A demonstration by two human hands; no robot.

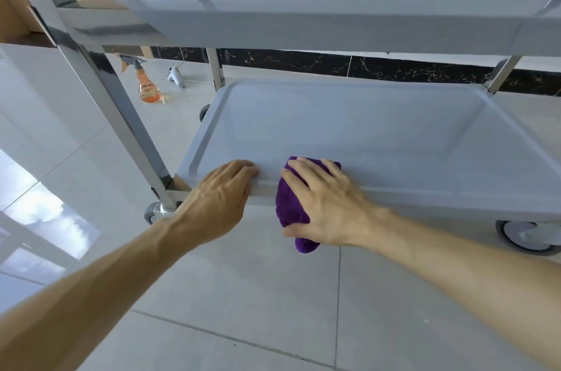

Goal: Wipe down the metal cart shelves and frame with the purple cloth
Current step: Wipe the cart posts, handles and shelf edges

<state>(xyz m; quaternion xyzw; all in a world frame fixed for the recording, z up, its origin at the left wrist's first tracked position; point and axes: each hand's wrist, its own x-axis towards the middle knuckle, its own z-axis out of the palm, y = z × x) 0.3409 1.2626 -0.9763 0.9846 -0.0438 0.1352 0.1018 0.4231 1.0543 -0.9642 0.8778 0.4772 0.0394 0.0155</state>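
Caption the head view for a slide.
Right hand presses purple cloth over the lower shelf front edge; left hand rests on the rim.

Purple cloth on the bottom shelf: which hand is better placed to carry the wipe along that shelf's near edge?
The right hand: it lies spread over the purple cloth, which drapes the bottom shelf rim. The left hand only rests bare on the rim beside it.
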